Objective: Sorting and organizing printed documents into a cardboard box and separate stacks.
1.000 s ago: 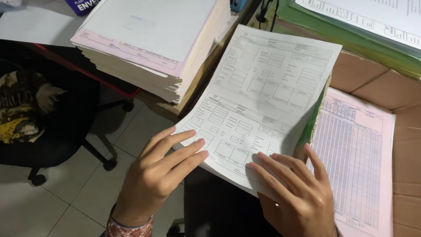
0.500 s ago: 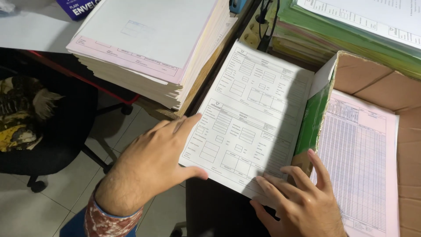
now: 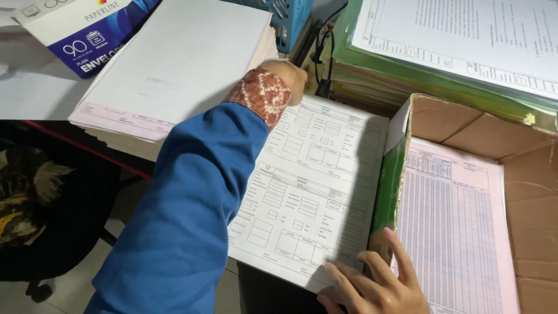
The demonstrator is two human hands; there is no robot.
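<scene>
One white form sheet (image 3: 311, 192) now lies flat left of the cardboard box (image 3: 523, 174); right hand (image 3: 372, 288) fingers spread, pinning it. Left hand (image 3: 288, 72) reaches past its top edge, grip hidden, can't tell.

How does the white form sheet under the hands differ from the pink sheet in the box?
The white form sheet is white with boxed fields; the pink sheet is pink with a fine grid. The white form sheet lies outside the cardboard box, the pink sheet inside. The right hand touches the white form sheet. Both are printed paper.
</scene>
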